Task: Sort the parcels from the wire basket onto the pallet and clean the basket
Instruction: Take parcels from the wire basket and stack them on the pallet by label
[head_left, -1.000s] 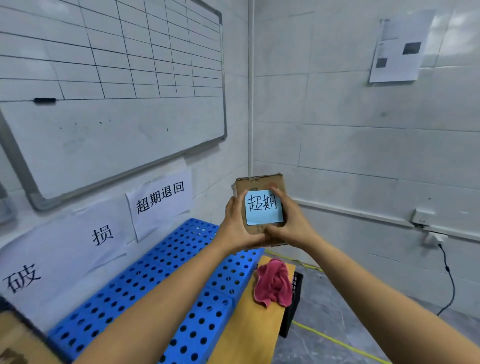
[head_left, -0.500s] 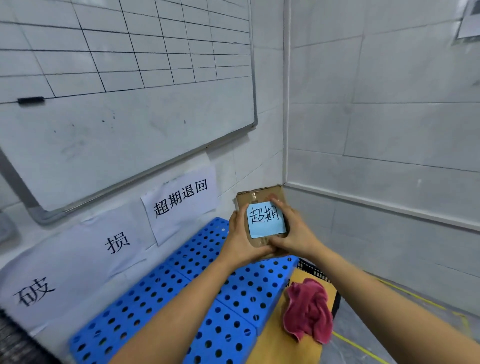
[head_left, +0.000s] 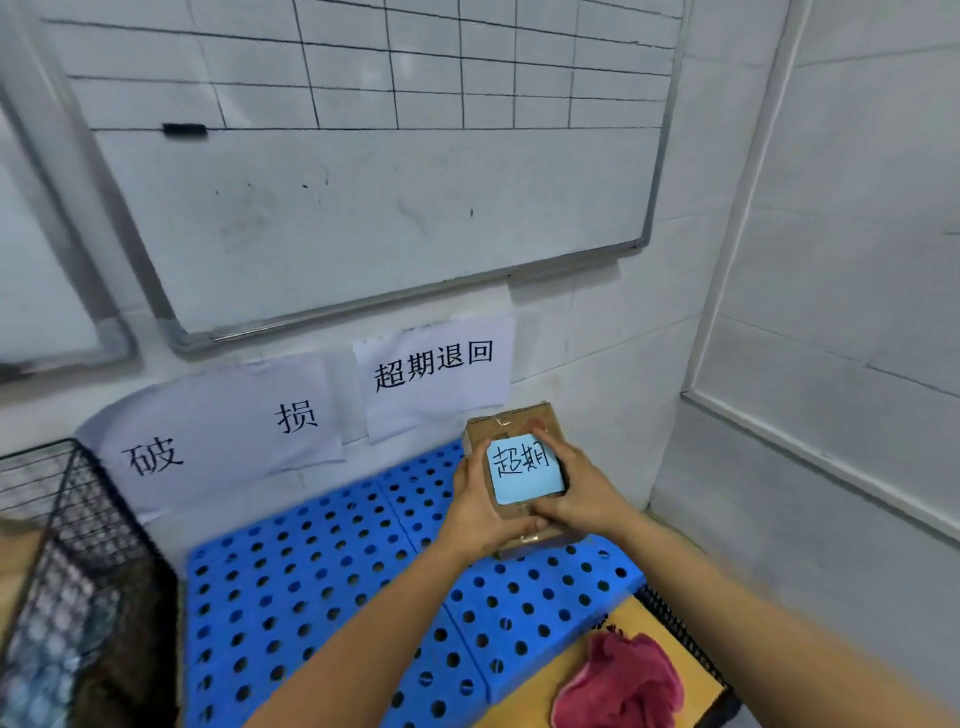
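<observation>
— As you looked down into the tiled corner, what lay under your hands?

— A blue perforated pallet (head_left: 322, 597) ran along the wall. Above it hung a gridded whiteboard (head_left: 363, 218) with a black marker (head_left: 184, 130) on it. Below the board were two paper signs, the 破损 sheet (head_left: 218, 431) on the left and the 超期退回 sheet (head_left: 434, 374) on the right. A black wire basket (head_left: 78, 519) stood at the left edge of your view, beside the pallet. A pink cloth (head_left: 618, 686) lay crumpled on a yellow board (head_left: 545, 691) at the pallet's near right corner.

— And the parcel?

— It was a small brown cardboard parcel (head_left: 514, 421), taped, its top face turned toward you and carrying a pale blue note (head_left: 524, 470) handwritten 超期. You held it at the pallet's far right part, just below the 超期退回 sheet. Your left hand (head_left: 480, 512) gripped its left side, thumb on the top face. Your right hand (head_left: 582, 499) gripped its right side, fingers curled at the note's edge. I could not tell whether its base touched the pallet.
</observation>
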